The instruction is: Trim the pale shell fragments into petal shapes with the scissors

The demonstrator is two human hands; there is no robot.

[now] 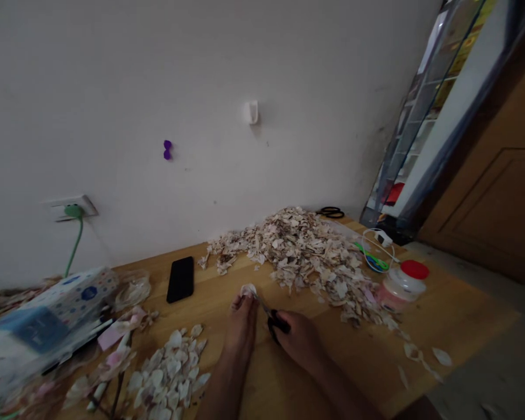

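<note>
As seen in the head view, note the left hand (240, 322) pinching a pale flake (248, 289) low down, probably to leave its edge exposed. Note the right hand (304, 343) gripping the handles of black scissors (279, 322), with blades angled toward the flake, seemingly for controlled reach. Locate the flake above the wooden table (262, 373), between the large pile (297, 242) and smaller pile (170, 370), both apparently kept within reach. Find the phone (181, 280) farther left, likely out of the blades' way.

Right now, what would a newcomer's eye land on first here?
Probably the big heap of pale flakes on the table, by the wall. Then the red-lidded jar at the heap's right edge, and the scissors in the right hand, tips at the piece in the left hand.
</note>
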